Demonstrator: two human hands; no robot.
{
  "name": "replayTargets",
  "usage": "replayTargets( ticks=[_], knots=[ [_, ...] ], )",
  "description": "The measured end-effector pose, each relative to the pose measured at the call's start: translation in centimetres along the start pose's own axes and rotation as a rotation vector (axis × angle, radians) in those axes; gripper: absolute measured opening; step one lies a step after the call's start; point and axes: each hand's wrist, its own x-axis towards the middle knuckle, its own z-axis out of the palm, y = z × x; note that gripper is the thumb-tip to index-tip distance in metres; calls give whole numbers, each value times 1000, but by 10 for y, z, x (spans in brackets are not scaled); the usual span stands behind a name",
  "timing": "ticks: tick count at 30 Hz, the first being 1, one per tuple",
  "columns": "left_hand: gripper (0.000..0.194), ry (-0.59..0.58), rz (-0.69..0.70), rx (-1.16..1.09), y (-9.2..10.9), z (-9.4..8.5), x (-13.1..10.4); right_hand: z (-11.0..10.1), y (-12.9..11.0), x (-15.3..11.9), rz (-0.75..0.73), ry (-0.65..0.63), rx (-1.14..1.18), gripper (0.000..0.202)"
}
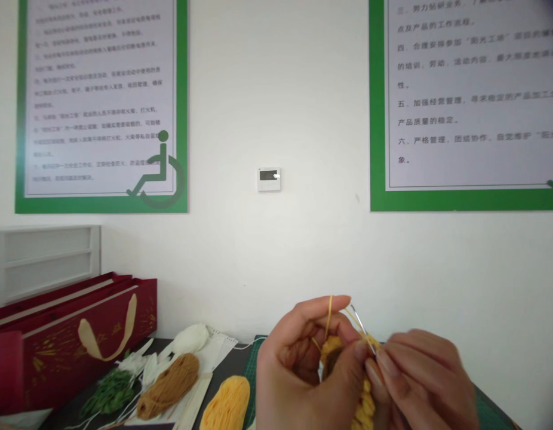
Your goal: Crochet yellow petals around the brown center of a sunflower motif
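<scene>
My left hand (pixel 303 370) is closed around a yellow crochet piece (pixel 366 409), pinching it between thumb and fingers. A strand of yellow yarn (pixel 329 319) loops over its raised index finger. In my right hand (pixel 429 376) is a thin metal crochet hook (pixel 361 322), held close to its tip end. The hook points up and left, and its shaft meets the yellow stitches beside my left thumb. Most of the crochet piece is hidden behind my fingers. Left of my hands lies a ball of yellow yarn (pixel 227 403).
A brown yarn skein (pixel 169 385), a white yarn ball (pixel 190 338) and green yarn (pixel 108 391) lie on the dark table at left. Red gift bags (pixel 92 340) stand behind them. Part of a green cutting mat (pixel 254 358) shows near my hands. A white wall rises behind the table.
</scene>
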Motion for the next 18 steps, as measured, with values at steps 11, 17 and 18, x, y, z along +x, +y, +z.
replayTargets(
  ticks=[11, 17, 18],
  knots=[
    [21, -39, -65, 12, 11, -18, 8, 14, -26, 21, 423, 82, 393, 11],
    [18, -104, -144, -18, 11, -25, 13, 12, -21, 25, 594, -16, 458, 22],
    [17, -106, -136, -8, 11, -26, 14, 12, -22, 25, 539, -6, 426, 19]
  ],
)
